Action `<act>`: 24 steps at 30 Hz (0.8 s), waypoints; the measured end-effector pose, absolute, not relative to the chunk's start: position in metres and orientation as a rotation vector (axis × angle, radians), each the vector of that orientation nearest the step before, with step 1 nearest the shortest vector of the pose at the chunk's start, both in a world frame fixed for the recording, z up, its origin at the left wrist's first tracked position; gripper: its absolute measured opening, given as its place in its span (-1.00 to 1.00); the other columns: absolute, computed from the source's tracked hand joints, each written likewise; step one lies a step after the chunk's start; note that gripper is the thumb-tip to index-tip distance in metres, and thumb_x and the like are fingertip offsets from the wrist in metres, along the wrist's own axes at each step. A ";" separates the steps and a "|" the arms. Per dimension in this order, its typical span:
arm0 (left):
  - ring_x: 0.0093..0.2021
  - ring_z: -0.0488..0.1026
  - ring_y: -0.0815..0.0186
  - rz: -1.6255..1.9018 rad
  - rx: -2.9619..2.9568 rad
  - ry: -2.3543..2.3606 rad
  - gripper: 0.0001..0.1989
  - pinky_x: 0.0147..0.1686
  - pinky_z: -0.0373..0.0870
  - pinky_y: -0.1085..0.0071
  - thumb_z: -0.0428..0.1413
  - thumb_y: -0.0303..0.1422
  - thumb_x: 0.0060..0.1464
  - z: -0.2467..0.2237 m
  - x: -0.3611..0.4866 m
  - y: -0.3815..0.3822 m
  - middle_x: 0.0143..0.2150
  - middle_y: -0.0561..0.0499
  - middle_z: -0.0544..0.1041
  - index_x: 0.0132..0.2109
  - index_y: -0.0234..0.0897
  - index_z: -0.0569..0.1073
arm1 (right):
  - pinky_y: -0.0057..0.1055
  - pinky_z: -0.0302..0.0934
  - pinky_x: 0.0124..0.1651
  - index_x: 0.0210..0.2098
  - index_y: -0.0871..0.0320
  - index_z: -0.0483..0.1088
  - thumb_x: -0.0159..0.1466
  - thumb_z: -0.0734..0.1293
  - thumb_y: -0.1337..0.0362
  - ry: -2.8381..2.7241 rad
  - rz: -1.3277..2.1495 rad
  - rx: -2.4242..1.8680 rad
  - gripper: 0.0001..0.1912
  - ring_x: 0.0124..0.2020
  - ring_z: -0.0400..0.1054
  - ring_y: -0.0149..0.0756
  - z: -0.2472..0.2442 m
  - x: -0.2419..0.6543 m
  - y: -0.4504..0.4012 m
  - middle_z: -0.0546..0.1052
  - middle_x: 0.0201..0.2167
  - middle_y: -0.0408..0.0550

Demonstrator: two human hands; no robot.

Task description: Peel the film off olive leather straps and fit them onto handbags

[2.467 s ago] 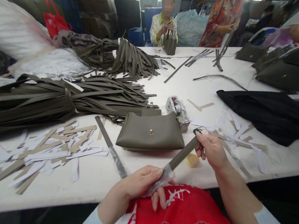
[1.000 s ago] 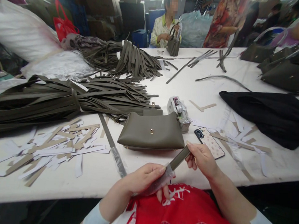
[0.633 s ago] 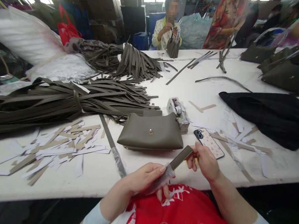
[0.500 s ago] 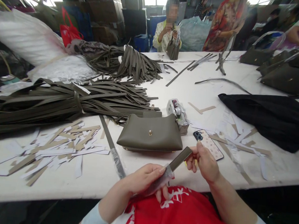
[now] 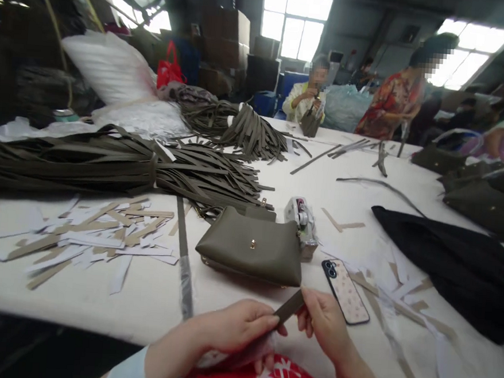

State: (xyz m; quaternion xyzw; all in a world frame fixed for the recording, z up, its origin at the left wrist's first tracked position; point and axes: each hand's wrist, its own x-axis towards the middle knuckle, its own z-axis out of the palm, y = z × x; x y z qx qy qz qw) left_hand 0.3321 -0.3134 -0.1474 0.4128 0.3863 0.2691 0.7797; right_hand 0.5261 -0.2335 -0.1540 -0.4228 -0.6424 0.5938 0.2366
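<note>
My left hand (image 5: 242,326) is closed round a dark olive leather strap (image 5: 288,308), whose lower part sits in a clear plastic sleeve (image 5: 262,346). At the strap's bare upper end, my right hand (image 5: 324,323) pinches it between thumb and fingers. Just beyond the hands lies an olive handbag (image 5: 251,252) with a small gold clasp. Left of the bag, another strap (image 5: 183,230) lies on the table, its near part wrapped in clear plastic.
A tape dispenser (image 5: 302,224) stands behind the bag, and a phone (image 5: 348,293) lies to its right. Strap bundles (image 5: 85,163) and paper strips (image 5: 97,238) cover the left side. Black cloth (image 5: 449,272) lies right. Co-workers are across the table (image 5: 321,185).
The view has tilted upward, so the table things sit lower in the picture. My right hand has closed on the strap's end and drawn nearer my left hand.
</note>
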 end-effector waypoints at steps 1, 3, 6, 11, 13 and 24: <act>-0.64 0.34 0.40 0.606 0.906 0.856 -0.53 -0.57 0.23 0.52 -0.06 0.08 0.19 -0.146 0.335 -0.313 -0.55 0.09 0.45 -0.11 -0.25 0.36 | -0.50 -0.05 -0.66 -0.57 0.18 0.32 0.29 0.15 -0.20 -1.821 1.621 -1.140 -0.40 -0.77 0.10 -0.46 -0.155 0.524 -0.232 0.36 -0.76 -0.13; -0.70 0.27 0.42 0.674 0.952 0.948 -0.52 -0.61 0.19 0.52 -0.10 0.10 0.20 -0.143 0.339 -0.311 -0.58 0.13 0.40 -0.13 -0.25 0.35 | -0.46 0.07 -0.62 -0.55 0.16 0.34 0.31 0.11 -0.20 -1.910 1.534 -1.109 -0.40 -0.72 0.19 -0.39 -0.156 0.522 -0.222 0.40 -0.71 -0.09; -0.73 0.19 0.45 0.790 1.048 1.146 -0.51 -0.70 0.13 0.54 -0.15 0.11 0.21 -0.135 0.335 -0.309 -0.63 0.17 0.32 -0.20 -0.26 0.32 | -0.31 0.35 -0.33 -0.32 0.13 0.43 0.27 0.13 -0.21 -1.988 1.235 -1.163 -0.45 -0.42 0.47 -0.16 -0.156 0.520 -0.189 0.56 -0.43 0.04; -0.74 0.16 0.48 0.948 1.136 1.233 -0.52 -0.75 0.11 0.58 -0.17 0.07 0.25 -0.123 0.312 -0.313 -0.66 0.22 0.27 -0.09 -0.25 0.31 | -0.05 0.30 0.06 -0.13 0.16 0.43 0.09 0.23 -0.26 -2.239 0.927 -1.424 -0.35 -0.02 0.45 0.15 -0.181 0.501 -0.126 0.55 -0.08 0.23; -0.74 0.19 0.49 0.987 1.147 1.220 -0.52 -0.74 0.13 0.59 -0.17 0.06 0.26 -0.120 0.300 -0.315 -0.64 0.21 0.30 -0.06 -0.26 0.32 | 0.01 0.26 0.08 -0.13 0.21 0.43 0.04 0.24 -0.28 -2.229 0.977 -1.470 -0.29 0.00 0.42 0.22 -0.195 0.490 -0.117 0.55 -0.10 0.28; -0.73 0.13 0.60 1.553 1.137 1.554 -0.74 -0.71 -0.03 0.68 -0.04 -0.29 0.31 0.017 0.146 -0.322 -0.59 0.17 0.31 -0.06 -0.39 0.41 | -0.09 0.25 0.17 0.18 0.14 0.15 -0.03 0.41 -0.17 -1.955 1.143 -1.265 -0.10 0.07 0.38 0.10 -0.195 0.495 -0.157 0.46 0.05 0.14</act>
